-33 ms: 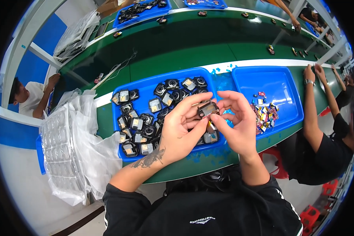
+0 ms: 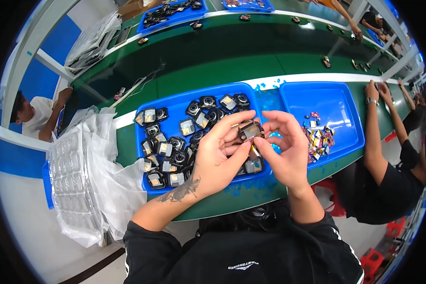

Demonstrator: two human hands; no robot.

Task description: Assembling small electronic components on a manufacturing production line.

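While the small black camera-like module (image 2: 250, 129) is held above the left blue tray (image 2: 151, 187), both hands pinch it: the left hand (image 2: 217, 158) grips it between thumb and forefinger from the near left side, and the right hand (image 2: 286, 151) closes thumb and fingertips on its right edge. For good work at this step, the part is best kept over the tray, so that a slip drops it among the other modules (image 2: 175, 142) rather than onto the floor; a grip by the edges, clear of any lens or metal face, appears advisable, with light pressure, since the part looks small and fine. The tray holds many like modules, black with pale square faces, lying loose and touching one another. A second blue tray (image 2: 336, 97) stands just beside it to the right, with a heap of small coloured pieces (image 2: 319, 137) in its near corner. Both trays rest on a green desk (image 2: 222, 61) with a white stripe. To the left lie clear plastic blister sheets (image 2: 75, 180) in bags. Other people sit at left and right; further blue trays stand on the far side.
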